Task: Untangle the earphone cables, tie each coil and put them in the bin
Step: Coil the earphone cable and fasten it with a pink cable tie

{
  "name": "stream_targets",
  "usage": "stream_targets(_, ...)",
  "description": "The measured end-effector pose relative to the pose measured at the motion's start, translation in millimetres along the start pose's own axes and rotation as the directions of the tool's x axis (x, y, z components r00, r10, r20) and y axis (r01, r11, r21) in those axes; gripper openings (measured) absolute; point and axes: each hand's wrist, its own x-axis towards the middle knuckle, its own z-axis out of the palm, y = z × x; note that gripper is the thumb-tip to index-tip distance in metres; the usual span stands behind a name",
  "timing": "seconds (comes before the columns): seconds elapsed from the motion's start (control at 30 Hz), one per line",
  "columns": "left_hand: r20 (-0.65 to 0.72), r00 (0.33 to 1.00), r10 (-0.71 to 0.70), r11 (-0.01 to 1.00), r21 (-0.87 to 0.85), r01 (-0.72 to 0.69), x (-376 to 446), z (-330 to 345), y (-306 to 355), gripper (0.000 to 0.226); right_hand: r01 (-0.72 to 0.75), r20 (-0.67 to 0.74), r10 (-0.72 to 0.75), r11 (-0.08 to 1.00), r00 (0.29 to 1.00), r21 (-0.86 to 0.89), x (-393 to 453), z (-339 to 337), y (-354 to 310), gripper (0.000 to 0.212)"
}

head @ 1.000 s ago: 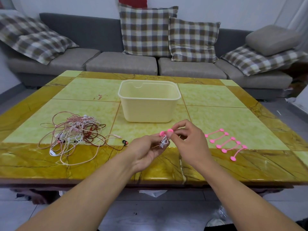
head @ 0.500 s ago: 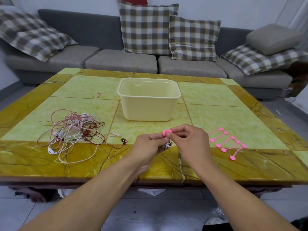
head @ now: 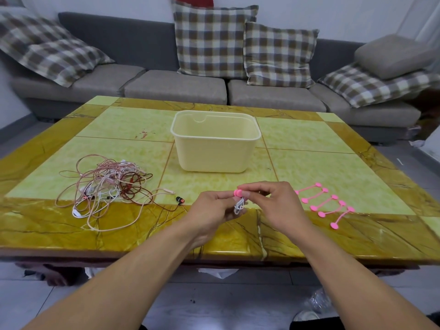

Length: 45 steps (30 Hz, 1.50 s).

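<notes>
Two bare forearms reach in from the bottom edge and meet over the near border of the worktop (head: 133,236), a yellow-green tiled surface with a darker amber rim. The left hand (head: 209,211) has its fingers curled around a small white earphone coil (head: 239,205), which hangs just below the thumb. The right hand (head: 277,206) pinches a pink tie (head: 237,192) between thumb and forefinger, right at the top of the coil, so that both hands touch at that spot.

Just to the right of the right hand, five spare pink ties (head: 326,204) lie side by side on the worktop. To the left, well apart from the hands, sits a tangle of earphone cables (head: 107,186) in pink, white and dark red, with loose loops spilling toward the near edge; one dark earbud (head: 180,200) trails out between the heap and the left hand.

Farther back, near the middle of the worktop, stands a pale yellow bin (head: 214,156), open at the top; no cable shows inside it.

Beyond the worktop runs a grey sofa (head: 171,86) with plaid cushions (head: 214,39) leaning against its back.
</notes>
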Motion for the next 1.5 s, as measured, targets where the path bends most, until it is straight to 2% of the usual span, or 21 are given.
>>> stream_targets(0.07,0.0,1.0,-0.007,1.0,-0.004,0.007,-1,2,-1,0.02,0.01,0.004,-0.01,0.999,1.0,-0.032,0,0,1,0.006)
stream_targets(0.2,-0.093,0.995,-0.044,0.993,-0.109,0.034,1,2,-1,0.017,0.084,0.002,-0.086,0.978,0.996,-0.189,1,4,6,0.009)
stream_targets(0.33,-0.147,0.988,-0.041,0.986,-0.168,0.016,3,4,-2,0.014,0.121,-0.006,-0.125,0.974,0.992,-0.194,0,7,2,0.007)
stream_targets(0.43,-0.107,0.994,-0.019,0.991,-0.133,0.004,1,7,-2,0.02,0.093,-0.033,-0.099,0.985,0.995,-0.144,1,6,3,0.003)
stream_targets(0.53,-0.057,0.998,-0.022,0.995,-0.099,0.016,0,8,-1,0.026,0.043,-0.098,-0.055,0.991,0.994,-0.123,3,7,7,0.011)
stream_targets(0.63,-0.04,0.999,-0.026,0.998,-0.059,0.024,0,8,-1,0.025,0.043,-0.124,-0.068,0.98,0.99,-0.194,2,7,9,0.019)
stream_targets(0.7,-0.038,0.999,-0.024,0.999,-0.042,0.023,-2,8,0,0.024,0.061,-0.083,-0.085,0.966,0.993,-0.25,1,6,7,0.017)
stream_targets(0.87,-0.074,0.997,0.002,1.0,0.004,-0.001,-2,4,2,0.025,0.167,0.016,-0.177,0.892,0.984,-0.42,-1,0,7,0.012)
stream_targets(1.0,-0.112,0.994,0.014,0.999,0.037,-0.01,-2,-1,4,0.022,0.276,0.139,-0.239,0.812,0.961,-0.514,2,-5,12,0.027)
stream_targets(1.07,-0.087,0.996,0.0,0.999,0.054,0.004,-2,-2,5,0.02,0.307,0.132,-0.281,0.787,0.951,-0.535,3,-5,14,0.025)
stream_targets(1.17,-0.022,0.999,-0.048,0.999,-0.014,0.048,-2,-2,3,0.02,0.318,0.093,-0.323,0.769,0.942,-0.554,3,-3,16,0.022)
stream_targets(1.3,-0.019,1.0,-0.018,0.997,-0.081,0.016,-1,-3,4,0.022,0.366,0.063,-0.414,0.71,0.908,-0.601,2,-1,17,0.017)
stream_targets(1.37,-0.025,1.0,-0.002,0.998,-0.067,0.001,-1,-4,6,0.019,0.355,0.05,-0.404,0.732,0.914,-0.581,2,0,14,0.012)
stream_targets(1.5,-0.04,0.998,0.042,0.998,-0.043,-0.043,-1,-8,7,0.013,0.183,-0.046,-0.208,0.93,0.977,-0.319,-1,0,8,0.001)
